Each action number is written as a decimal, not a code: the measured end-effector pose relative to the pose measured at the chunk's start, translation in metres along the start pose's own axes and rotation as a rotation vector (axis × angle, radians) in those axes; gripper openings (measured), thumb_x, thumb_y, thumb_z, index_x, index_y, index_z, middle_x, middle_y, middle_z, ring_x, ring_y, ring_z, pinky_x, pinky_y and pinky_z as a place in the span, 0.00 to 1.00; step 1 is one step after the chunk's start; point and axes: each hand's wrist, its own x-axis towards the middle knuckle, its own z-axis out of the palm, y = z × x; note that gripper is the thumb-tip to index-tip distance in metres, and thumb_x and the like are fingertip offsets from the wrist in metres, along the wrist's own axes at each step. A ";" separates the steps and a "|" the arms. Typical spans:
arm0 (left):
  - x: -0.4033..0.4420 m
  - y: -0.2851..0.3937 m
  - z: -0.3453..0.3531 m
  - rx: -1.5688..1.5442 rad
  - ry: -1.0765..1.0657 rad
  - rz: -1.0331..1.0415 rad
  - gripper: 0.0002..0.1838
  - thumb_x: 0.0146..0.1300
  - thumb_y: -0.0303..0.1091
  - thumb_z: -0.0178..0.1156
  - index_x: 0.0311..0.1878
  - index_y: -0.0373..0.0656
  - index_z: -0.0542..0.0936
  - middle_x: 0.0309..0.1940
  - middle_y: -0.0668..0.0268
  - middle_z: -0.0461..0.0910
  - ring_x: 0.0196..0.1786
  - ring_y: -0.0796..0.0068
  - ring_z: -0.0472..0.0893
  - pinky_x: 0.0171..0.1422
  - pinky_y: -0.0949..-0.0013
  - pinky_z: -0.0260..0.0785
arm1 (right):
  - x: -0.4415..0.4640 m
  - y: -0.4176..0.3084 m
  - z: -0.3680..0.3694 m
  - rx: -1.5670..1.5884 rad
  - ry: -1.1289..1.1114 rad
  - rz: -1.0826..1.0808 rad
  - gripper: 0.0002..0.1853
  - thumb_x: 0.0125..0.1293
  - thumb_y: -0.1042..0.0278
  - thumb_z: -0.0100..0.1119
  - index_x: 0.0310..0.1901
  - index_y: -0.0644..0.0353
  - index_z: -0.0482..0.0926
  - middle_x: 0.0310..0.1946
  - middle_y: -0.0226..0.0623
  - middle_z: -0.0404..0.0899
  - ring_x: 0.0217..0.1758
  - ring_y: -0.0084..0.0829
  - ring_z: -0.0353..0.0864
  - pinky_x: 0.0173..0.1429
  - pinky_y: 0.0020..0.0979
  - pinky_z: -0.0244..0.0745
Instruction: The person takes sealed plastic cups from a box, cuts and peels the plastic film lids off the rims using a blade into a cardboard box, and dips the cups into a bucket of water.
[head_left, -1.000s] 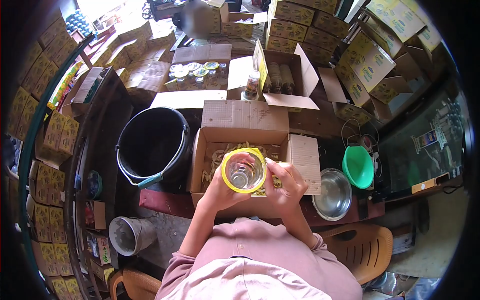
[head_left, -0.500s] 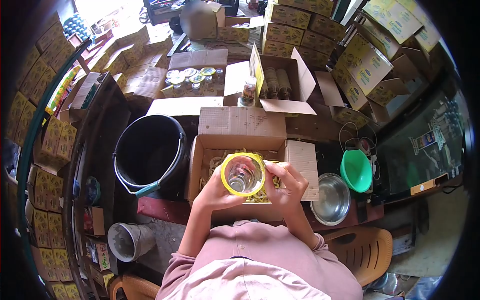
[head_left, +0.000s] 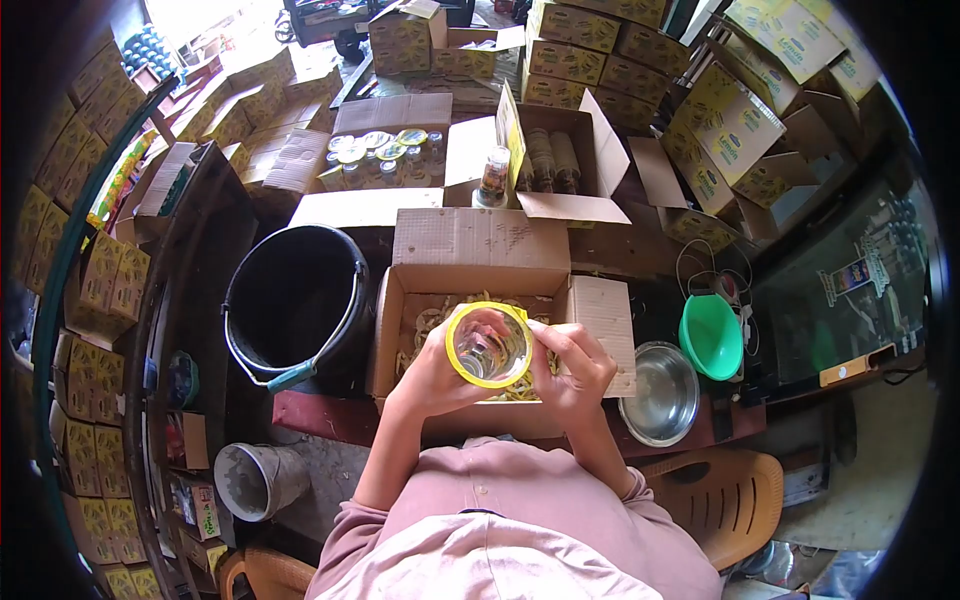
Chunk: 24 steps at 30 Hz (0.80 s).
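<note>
My left hand is wrapped around a clear plastic cup with a bright yellow rim. The cup's open-looking top faces me, and I cannot tell whether a clear film covers it. At the rim's right edge, my right hand pinches the yellow edge between thumb and fingers. Beneath both hands stands an open cardboard box, with pale yellow curled strips scattered over its bottom. My hands and the cup hide part of the strips.
A black bucket stands left of the box; a metal bowl and green basin are at right. Behind are a carton of lidded cups, a standing cup and a carton of stacked cups.
Both hands keep nearly the same hold on the cup. The whole view has shifted slightly. A blurred round shape in front of the far boxes is no longer there.
</note>
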 end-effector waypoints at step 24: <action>-0.002 -0.013 -0.004 -0.454 -0.148 -0.042 0.38 0.38 0.29 0.69 0.54 0.39 0.61 0.42 0.64 0.71 0.45 0.76 0.73 0.51 0.72 0.67 | 0.003 -0.003 0.005 0.087 -0.003 0.064 0.15 0.44 0.84 0.65 0.36 0.58 0.81 0.23 0.34 0.77 0.24 0.28 0.78 0.27 0.25 0.73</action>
